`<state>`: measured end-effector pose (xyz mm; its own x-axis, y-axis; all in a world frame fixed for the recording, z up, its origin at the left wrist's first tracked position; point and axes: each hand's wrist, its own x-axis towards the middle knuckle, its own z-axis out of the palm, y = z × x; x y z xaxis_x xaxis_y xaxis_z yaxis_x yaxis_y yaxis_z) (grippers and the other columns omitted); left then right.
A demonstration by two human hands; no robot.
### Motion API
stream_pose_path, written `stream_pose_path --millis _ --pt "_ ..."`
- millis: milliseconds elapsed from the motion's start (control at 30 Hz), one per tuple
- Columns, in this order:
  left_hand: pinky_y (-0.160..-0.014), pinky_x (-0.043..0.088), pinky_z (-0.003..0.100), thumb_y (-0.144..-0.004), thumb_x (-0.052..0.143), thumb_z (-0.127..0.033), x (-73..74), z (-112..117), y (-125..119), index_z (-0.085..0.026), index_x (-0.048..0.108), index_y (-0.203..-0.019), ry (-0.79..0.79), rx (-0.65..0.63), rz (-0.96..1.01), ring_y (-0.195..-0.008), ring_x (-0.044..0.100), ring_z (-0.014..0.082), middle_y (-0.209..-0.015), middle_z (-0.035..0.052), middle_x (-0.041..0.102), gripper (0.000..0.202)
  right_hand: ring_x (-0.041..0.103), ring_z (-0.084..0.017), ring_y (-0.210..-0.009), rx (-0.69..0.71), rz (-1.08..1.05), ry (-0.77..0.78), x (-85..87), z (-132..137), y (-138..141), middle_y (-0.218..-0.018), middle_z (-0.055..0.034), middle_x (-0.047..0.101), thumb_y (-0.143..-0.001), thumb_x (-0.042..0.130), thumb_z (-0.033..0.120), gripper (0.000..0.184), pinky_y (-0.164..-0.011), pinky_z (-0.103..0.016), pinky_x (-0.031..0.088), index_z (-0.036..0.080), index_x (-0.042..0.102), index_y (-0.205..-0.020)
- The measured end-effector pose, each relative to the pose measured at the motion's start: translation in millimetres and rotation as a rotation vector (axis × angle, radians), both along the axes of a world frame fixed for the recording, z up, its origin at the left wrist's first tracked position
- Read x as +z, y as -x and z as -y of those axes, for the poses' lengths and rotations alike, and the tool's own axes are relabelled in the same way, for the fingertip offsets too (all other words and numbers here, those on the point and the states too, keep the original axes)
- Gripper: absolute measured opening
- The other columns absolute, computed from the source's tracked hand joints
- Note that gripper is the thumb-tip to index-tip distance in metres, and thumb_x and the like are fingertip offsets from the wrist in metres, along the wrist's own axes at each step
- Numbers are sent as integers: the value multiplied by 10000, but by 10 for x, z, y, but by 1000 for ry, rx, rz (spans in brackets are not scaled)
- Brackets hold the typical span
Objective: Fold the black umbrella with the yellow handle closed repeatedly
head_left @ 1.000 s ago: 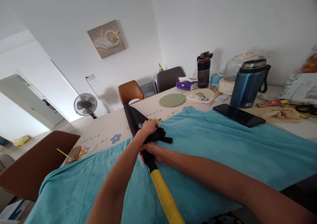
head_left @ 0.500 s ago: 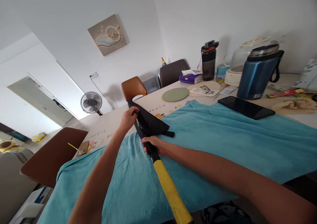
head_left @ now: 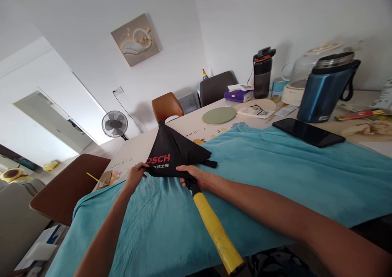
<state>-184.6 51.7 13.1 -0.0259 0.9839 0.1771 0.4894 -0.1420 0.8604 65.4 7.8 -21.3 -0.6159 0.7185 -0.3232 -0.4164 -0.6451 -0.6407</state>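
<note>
A black umbrella point(head_left: 180, 142) with a yellow-wrapped handle point(head_left: 216, 230) lies slantwise over the table, its tip pointing away from me. Red and white lettering shows on a canopy panel spread to the left. My left hand point(head_left: 136, 176) pinches the outer edge of that panel. Around the folded cloth and shaft, just above the handle, my right hand point(head_left: 192, 176) is closed. A loose black strap point(head_left: 210, 163) sticks out on the right side. Beneath it all spreads a turquoise blanket point(head_left: 254, 187).
On the right are a phone point(head_left: 308, 132), a blue tumbler point(head_left: 326, 89), a dark water bottle point(head_left: 262, 73) and glasses point(head_left: 259, 109). A green round mat point(head_left: 219, 115) lies farther back. Chairs point(head_left: 167, 107) stand around the table, and a fan point(head_left: 114, 124) stands beyond.
My left hand has moved left and toward me, drawing out a canopy panel so its lettering shows. My right hand keeps its grip near the handle.
</note>
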Motion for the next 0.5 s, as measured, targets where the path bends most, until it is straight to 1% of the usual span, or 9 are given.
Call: stream_pose_path --millis 67,100,167,233,300,333,400,467,500 --pt "-515 468 246 -620 477 -249 26 -28 51 -157 593 -704 -20 -33 -74 -671 548 143 -740 19 606 170 465 -96 -378 -1 2 6 -2 -6 1 -466 20 494 -793 528 280 181 -371 -195 418 174 409 -707" --pt "-544 471 255 -635 460 -234 15 -31 65 -163 589 -706 -34 -49 -135 -697 552 147 -776 24 613 163 468 -96 -380 -5 -1 5 -4 -8 1 -467 21 495 -790 531 284 184 -369 -193 417 175 407 -708" --pt "-638 469 283 -645 425 -174 -65 -12 65 -173 578 -695 -71 -105 -322 -750 555 157 -801 27 619 161 476 -101 -384 -10 11 7 -8 -11 1 -467 20 496 -784 536 295 192 -364 -194 417 178 402 -712" --pt "-731 443 306 -639 398 -109 -190 35 30 -184 572 -685 -106 -190 -559 -809 550 165 -807 27 618 195 485 -109 -385 -2 50 17 -10 -9 -1 -466 14 501 -781 538 308 197 -356 -198 415 178 403 -721" --pt "-769 416 314 -650 383 -77 -291 86 -19 -198 578 -696 -136 -253 -756 -862 539 178 -821 26 615 234 492 -116 -388 11 84 23 -6 -2 -4 -471 4 510 -780 538 320 203 -348 -199 408 175 407 -727" --pt "-768 411 315 -662 378 -71 -309 104 -40 -206 585 -705 -141 -268 -827 -873 536 183 -831 25 616 251 493 -116 -389 15 92 23 1 4 -4 -473 1 512 -780 537 323 204 -345 -198 404 174 409 -727" --pt "-788 400 328 -664 367 -47 -257 116 -65 -222 601 -704 -125 -298 -926 -867 543 186 -843 14 628 295 487 -111 -386 6 94 17 22 18 -2 -470 3 507 -783 532 316 196 -346 -194 403 171 414 -722" --pt "-861 371 365 -633 349 -4 -103 94 -82 -229 617 -677 -121 -298 -978 -864 556 184 -868 -5 646 352 471 -102 -376 -19 91 14 50 33 6 -458 14 489 -782 531 288 178 -355 -193 411 170 417 -711" --pt "-895 353 383 -619 341 13 -8 74 -101 -226 624 -672 -138 -270 -970 -877 561 187 -888 -7 653 374 464 -99 -371 -31 93 17 63 40 12 -453 20 480 -778 535 274 172 -358 -195 414 170 418 -708"
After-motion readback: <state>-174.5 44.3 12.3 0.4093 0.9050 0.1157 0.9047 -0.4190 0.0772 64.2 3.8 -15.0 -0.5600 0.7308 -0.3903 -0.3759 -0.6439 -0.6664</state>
